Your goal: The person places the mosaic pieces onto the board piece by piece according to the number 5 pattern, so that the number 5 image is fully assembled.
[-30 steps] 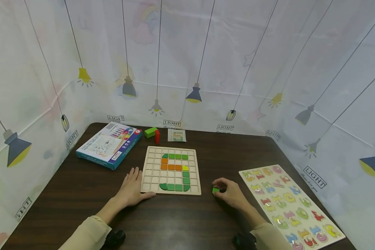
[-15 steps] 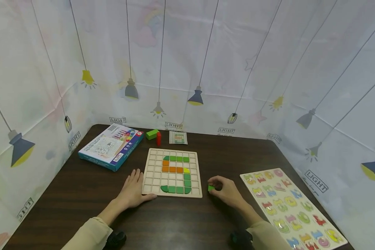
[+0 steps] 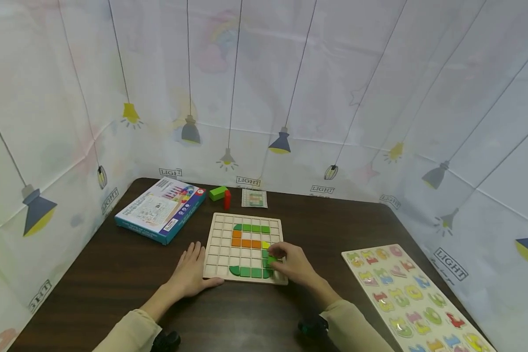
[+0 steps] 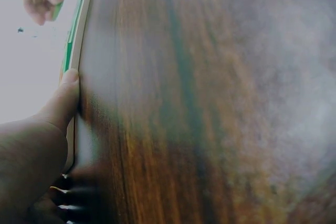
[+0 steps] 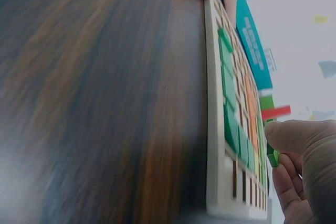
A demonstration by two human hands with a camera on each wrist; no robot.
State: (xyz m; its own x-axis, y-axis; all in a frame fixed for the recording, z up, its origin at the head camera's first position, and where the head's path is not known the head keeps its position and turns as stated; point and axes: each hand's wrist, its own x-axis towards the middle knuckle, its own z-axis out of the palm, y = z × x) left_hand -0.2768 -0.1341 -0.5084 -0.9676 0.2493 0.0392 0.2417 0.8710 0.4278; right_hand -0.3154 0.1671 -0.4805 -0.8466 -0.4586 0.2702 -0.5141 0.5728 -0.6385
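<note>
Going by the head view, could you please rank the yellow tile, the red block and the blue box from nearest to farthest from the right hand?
From the right hand:
1. Yellow tile, on the grid board just beyond the fingers.
2. Red block, upright behind the board.
3. Blue box, far left.

The word "LIGHT" repeats on the printed backdrop (image 3: 248, 181) along the surface's far and side edges; the box's (image 3: 160, 209) print is unreadable

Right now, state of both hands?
Left hand: open, lying flat on the table, thumb against the edge of the wooden grid board.
Right hand: pinching a small green block over the board.
</note>
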